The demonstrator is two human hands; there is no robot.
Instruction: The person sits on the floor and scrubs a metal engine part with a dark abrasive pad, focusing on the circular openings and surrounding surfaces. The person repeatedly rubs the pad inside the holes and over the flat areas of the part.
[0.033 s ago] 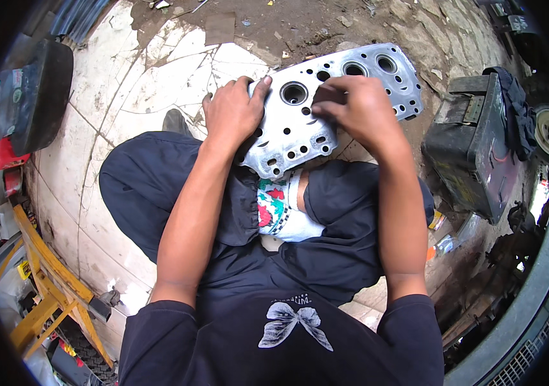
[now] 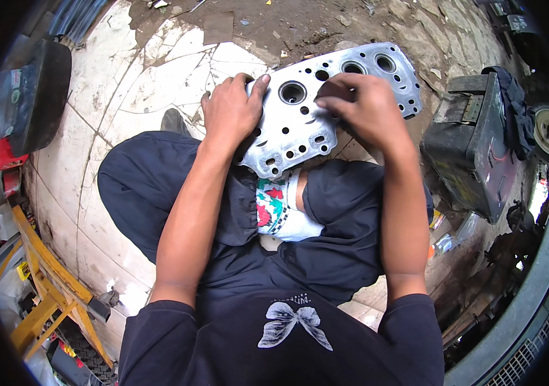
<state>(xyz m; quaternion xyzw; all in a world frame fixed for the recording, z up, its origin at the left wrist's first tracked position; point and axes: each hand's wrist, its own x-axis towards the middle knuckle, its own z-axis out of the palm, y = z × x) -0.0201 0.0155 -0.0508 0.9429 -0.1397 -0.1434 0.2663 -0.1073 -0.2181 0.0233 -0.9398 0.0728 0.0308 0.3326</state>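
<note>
A grey metal cylinder head [image 2: 300, 132] with round ports and many small holes lies aslant in front of my crossed legs, its face up. My left hand [image 2: 233, 106] grips its left end, thumb on the face and fingers curled over the edge. Above the middle of the face is my right hand [image 2: 368, 109], slightly blurred. Between its thumb and fingers is a dark flat piece [image 2: 337, 94] that looks like sandpaper, partly hidden by the fingers. Whether this piece touches the metal, I cannot tell.
A black toolbox [image 2: 464, 148] with a dark cloth [image 2: 515, 112] over it stands at right. To the left are a dark container [image 2: 46, 96] and a yellow metal frame [image 2: 49, 276]. Cracked pale tiles [image 2: 126, 83] meet bare dirt [image 2: 287, 26] at the far side.
My right hand has shifted very slightly to the right with the dark piece. My left hand and the cylinder head stay in place.
</note>
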